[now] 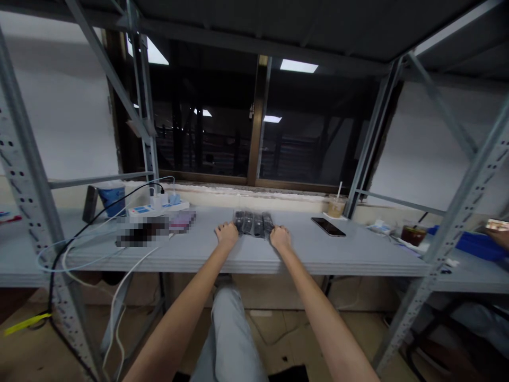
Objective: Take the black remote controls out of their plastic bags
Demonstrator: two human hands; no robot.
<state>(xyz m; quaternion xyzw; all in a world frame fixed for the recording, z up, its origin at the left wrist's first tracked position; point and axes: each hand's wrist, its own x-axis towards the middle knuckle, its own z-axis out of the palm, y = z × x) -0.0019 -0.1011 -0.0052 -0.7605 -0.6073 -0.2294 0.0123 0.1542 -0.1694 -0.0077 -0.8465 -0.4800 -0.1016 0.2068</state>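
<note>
A row of several black items in clear plastic bags (pixel 253 225) lies on the grey shelf table (pixel 294 254) in front of me; what is inside the bags is too dark to make out. At the row's left end is my left hand (pixel 227 233), its fingers curled against the outermost bag. My right hand (pixel 280 236) is closed in the same way at the right end, knuckles up. Both hands rest on the tabletop with the row between them. The fingertips are partly hidden behind the knuckles.
To the right lie a black phone (pixel 328 226) and a drink cup with a straw (pixel 336 206). On the left are a power strip (pixel 159 208), loose cables and a blue cup (pixel 112 199). Metal shelf posts (pixel 441 254) flank the table. Another person's hand (pixel 499 233) shows far right.
</note>
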